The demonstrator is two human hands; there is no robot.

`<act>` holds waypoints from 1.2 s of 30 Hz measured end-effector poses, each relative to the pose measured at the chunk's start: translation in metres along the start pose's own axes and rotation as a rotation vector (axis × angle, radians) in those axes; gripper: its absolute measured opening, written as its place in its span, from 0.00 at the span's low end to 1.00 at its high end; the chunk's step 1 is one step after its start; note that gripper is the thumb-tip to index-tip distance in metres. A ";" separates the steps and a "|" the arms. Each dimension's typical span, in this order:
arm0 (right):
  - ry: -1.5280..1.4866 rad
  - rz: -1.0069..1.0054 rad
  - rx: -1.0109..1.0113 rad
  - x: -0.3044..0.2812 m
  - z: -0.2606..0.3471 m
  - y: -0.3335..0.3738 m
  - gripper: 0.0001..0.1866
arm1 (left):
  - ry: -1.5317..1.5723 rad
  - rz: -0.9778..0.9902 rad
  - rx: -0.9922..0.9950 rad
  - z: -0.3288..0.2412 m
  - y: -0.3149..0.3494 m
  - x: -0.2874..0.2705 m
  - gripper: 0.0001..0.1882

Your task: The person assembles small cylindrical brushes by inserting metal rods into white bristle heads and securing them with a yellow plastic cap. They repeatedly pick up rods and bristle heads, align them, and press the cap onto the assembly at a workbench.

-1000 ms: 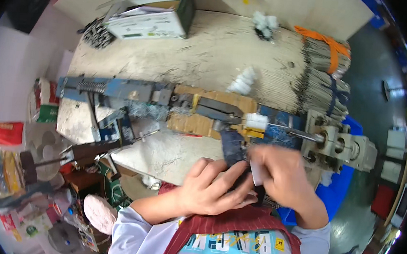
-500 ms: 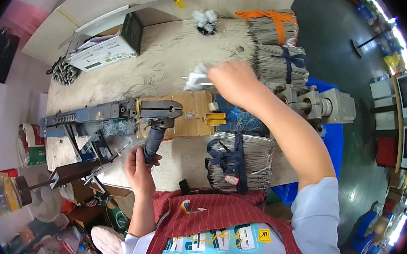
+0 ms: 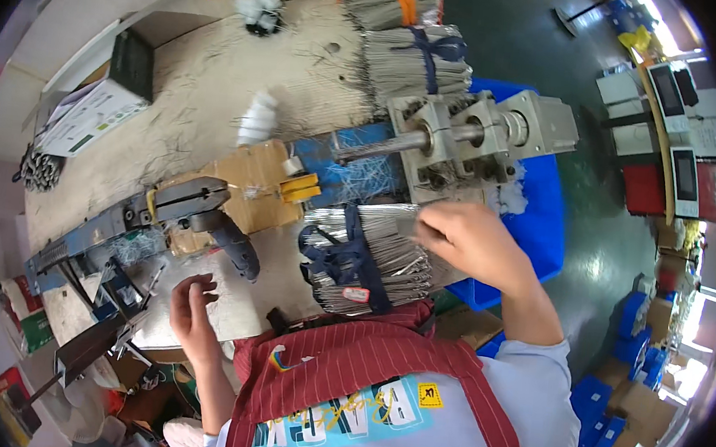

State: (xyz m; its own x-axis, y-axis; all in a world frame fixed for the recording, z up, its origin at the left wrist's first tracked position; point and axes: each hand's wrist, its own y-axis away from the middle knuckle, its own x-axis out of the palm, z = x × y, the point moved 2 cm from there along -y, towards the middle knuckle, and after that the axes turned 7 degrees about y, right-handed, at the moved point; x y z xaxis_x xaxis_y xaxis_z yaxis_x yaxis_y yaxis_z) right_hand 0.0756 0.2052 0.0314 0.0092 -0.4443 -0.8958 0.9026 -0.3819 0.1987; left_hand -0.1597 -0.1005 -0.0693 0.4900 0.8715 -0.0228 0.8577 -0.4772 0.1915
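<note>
My right hand (image 3: 475,244) is at the right end of a near bundle of thin metal rods (image 3: 406,257), tied with dark blue cloth. Its fingers are pinched together at the rod ends; what lies between them is too small to make out. My left hand (image 3: 194,316) hovers by the near table edge, its fingers loosely bent and apart, holding nothing. Just beyond it, a dark wrapped handle (image 3: 238,251) sticks out from a metal clamp-like jaw (image 3: 194,196) on a long blue bench fixture (image 3: 75,241).
A grey machine with a shaft (image 3: 459,134) stands at the right over a blue bin (image 3: 546,214). White stacked pieces (image 3: 258,119) lie mid-table. Two more tied rod bundles (image 3: 419,63) sit at the back. A carton (image 3: 99,111) stands back left; wire scraps (image 3: 371,174) litter the bench.
My left hand has let go of the dark handle and drawn back toward me. From beside the white pieces, my right hand has come nearer to the tied rods. The view has swung right.
</note>
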 end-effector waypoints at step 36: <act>0.303 -0.340 -0.705 -0.021 0.060 -0.121 0.08 | -1.033 0.664 0.806 -0.154 -0.069 0.126 0.04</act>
State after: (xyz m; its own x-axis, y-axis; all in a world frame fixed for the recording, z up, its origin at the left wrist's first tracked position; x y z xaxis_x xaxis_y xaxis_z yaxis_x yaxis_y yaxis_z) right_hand -0.0592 0.2123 0.0498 -0.2873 -0.1214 -0.9501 0.9339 0.1847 -0.3060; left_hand -0.1815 0.0598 0.0662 0.4147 0.1710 -0.8938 0.1190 -0.9839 -0.1331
